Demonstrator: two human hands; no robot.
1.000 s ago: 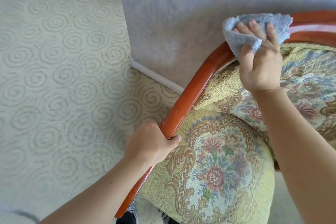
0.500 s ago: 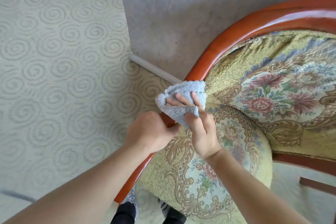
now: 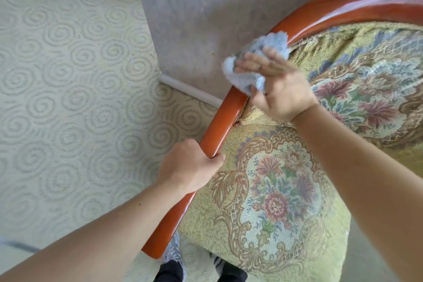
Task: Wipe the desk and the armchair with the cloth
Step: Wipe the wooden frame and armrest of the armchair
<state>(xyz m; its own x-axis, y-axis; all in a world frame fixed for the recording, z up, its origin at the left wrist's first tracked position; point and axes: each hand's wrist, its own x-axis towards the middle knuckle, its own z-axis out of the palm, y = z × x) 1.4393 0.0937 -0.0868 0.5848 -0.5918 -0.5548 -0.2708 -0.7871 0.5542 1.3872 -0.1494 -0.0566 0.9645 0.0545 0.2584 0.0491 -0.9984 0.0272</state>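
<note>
Both hands work the curved red-brown wooden armchair rail point(image 3: 229, 119): left hand point(image 3: 187, 171) grips it at centre frame, right hand point(image 3: 277, 84), fingers curled, presses a fluffy light-blue cloth point(image 3: 256, 62) higher up.

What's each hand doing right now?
Left hand: grips the armchair's wooden rail.
Right hand: presses the blue cloth on the rail, thumb pinching it; blurred.
</note>
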